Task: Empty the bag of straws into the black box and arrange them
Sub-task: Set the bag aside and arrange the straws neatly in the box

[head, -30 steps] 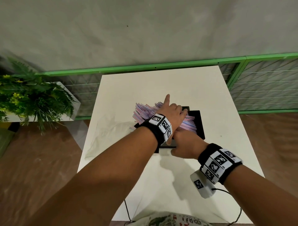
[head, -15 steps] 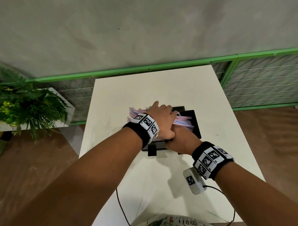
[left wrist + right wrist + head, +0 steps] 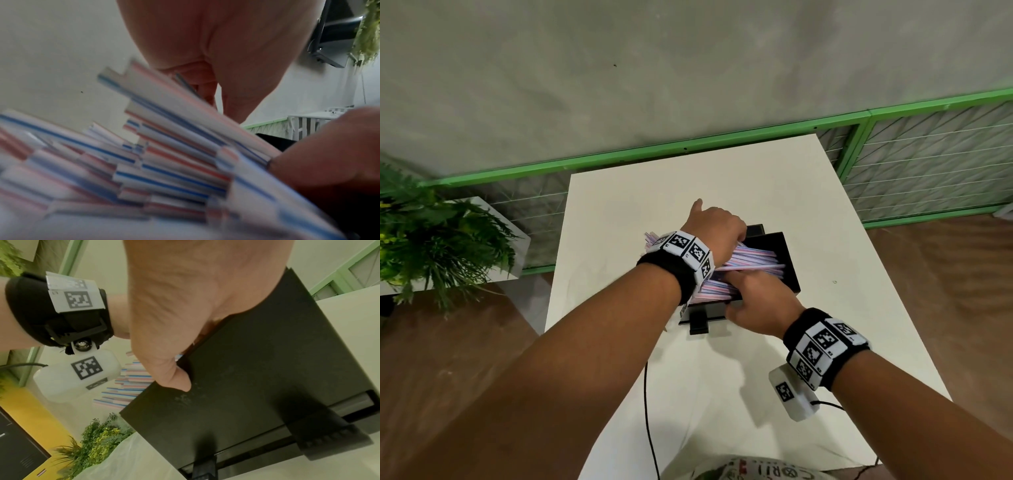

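Observation:
A black box (image 3: 787, 253) stands mid-table, heaped with pink-and-blue striped straws (image 3: 753, 260) whose ends stick out past its left side. My left hand (image 3: 717, 224) is on top of the heap, fingers curled down into the straws and one digit pointing away. The left wrist view has the straws (image 3: 164, 162) close up and blurred under the palm (image 3: 226, 48). My right hand (image 3: 756, 305) grips the box's near wall. In the right wrist view its thumb (image 3: 180, 379) presses the outside of the box (image 3: 257, 369), fingers hidden over the rim.
The white table (image 3: 722, 171) stands against a green railing (image 3: 688, 150), with a potted plant (image 3: 431, 240) on a stand to the left. A clear plastic bag (image 3: 115, 464) lies on the table left of the box. A black cable (image 3: 647, 411) hangs at the table's near edge.
My left hand has slid back off my right hand towards the far side of the heap and dug its fingers into the straws. The right hand stays on the box's near wall.

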`<state>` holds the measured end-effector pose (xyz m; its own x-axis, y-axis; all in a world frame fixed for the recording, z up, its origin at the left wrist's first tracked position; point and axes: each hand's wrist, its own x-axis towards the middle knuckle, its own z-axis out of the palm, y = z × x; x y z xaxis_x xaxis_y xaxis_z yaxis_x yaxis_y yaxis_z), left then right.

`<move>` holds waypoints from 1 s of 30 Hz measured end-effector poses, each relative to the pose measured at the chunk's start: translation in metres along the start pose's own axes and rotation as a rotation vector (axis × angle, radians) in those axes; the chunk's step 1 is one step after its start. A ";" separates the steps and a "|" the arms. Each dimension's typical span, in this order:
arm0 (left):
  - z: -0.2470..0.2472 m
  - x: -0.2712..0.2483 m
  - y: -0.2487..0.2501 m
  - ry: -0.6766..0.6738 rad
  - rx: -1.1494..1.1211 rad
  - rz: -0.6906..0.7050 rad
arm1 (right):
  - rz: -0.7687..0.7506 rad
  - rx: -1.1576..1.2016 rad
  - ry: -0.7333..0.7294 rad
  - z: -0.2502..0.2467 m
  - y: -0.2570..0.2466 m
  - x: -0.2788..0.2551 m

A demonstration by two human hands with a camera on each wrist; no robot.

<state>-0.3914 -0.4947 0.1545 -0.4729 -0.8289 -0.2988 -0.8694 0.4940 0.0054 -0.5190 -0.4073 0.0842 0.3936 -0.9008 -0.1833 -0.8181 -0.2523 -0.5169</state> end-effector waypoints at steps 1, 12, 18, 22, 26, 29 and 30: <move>-0.001 0.000 -0.001 0.013 -0.008 -0.002 | -0.002 -0.004 -0.002 0.000 0.000 0.000; -0.041 -0.043 -0.040 0.307 -0.220 -0.082 | -0.016 -0.036 0.007 0.002 0.000 0.001; -0.032 -0.083 -0.082 0.408 -0.395 -0.135 | -0.031 -0.026 0.003 0.003 0.002 0.001; -0.009 -0.090 -0.092 0.377 -0.366 -0.145 | -0.019 -0.050 0.007 0.003 -0.001 0.000; -0.003 -0.076 -0.081 0.246 -0.188 -0.161 | -0.035 -0.059 0.008 0.002 -0.002 0.000; -0.013 -0.066 -0.064 0.181 -0.039 -0.159 | -0.047 -0.066 -0.011 0.001 -0.001 0.000; -0.018 -0.062 -0.058 0.179 -0.002 -0.142 | -0.049 -0.070 -0.016 0.001 -0.002 0.000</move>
<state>-0.3138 -0.4765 0.1896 -0.3634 -0.9235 -0.1230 -0.9293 0.3687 -0.0223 -0.5173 -0.4062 0.0841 0.4398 -0.8813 -0.1729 -0.8250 -0.3203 -0.4656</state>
